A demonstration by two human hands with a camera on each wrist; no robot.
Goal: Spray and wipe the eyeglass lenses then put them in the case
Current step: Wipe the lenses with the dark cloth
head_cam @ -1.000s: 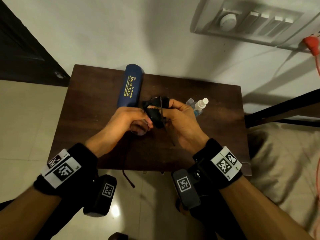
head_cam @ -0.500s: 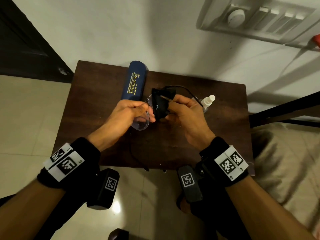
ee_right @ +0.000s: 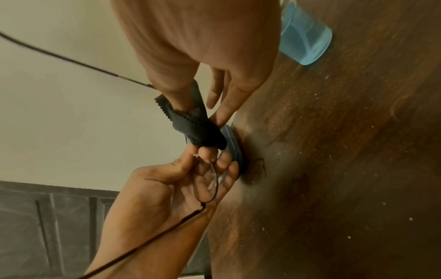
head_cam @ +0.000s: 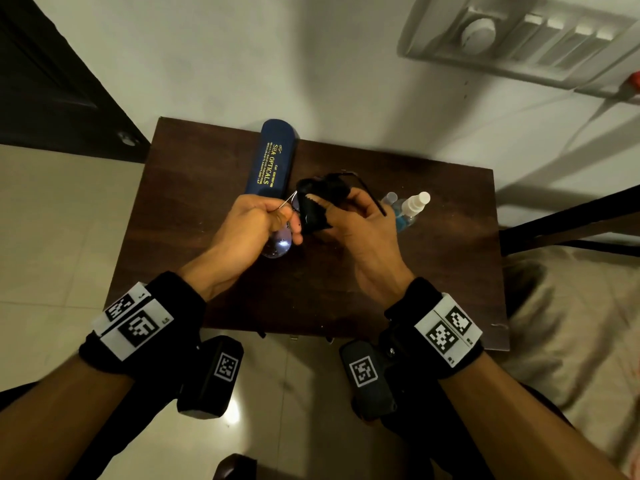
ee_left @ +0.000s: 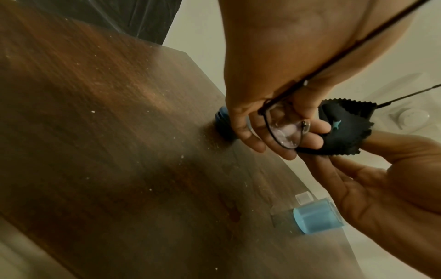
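While left hand (head_cam: pixel 247 225) pinches eyeglasses (ee_left: pixel 285 130), right hand (head_cam: pixel 360 226) pinches cloth (head_cam: pixel 317 206).

Dark wooden table (head_cam: pixel 194 188) with blue case (head_cam: pixel 272 157), spray bottle (head_cam: pixel 410 209)

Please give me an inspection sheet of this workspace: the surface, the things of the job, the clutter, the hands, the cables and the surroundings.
Surface: dark wooden table, pale specks and dust on it.
Job's things: eyeglasses held above the table; black cloth wrapped over one lens; closed blue case lying at the far edge; spray bottle with blue liquid standing at the right, a clear cap beside it.
Clutter: nothing seen.
Hands: left hand pinches the frame near the bare lens; right hand pinches the cloth.
Cables: nothing seen on the table.
Surroundings: white wall, switch panel, dark door, tiled floor.
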